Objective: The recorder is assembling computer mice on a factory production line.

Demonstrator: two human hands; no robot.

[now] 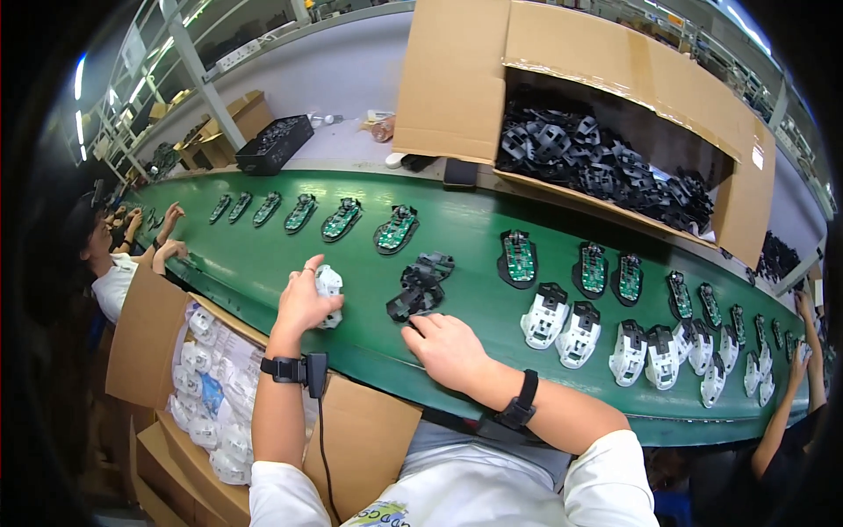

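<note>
My left hand [303,300] grips a white plastic mouse shell [329,290] and holds it down on the green conveyor belt [263,263]. My right hand [450,349] rests on the belt with its fingertips touching a small pile of black plastic frames [421,283], holding none of them. On each of my wrists sits a black band. Just right of my right hand stand white shells with black inserts [562,323].
Green circuit boards on black bases [395,230] run in a line along the belt. A big open carton of black frames [606,162] stands behind the belt. An open carton of bagged white shells [206,386] sits at my lower left. Other people work at both ends.
</note>
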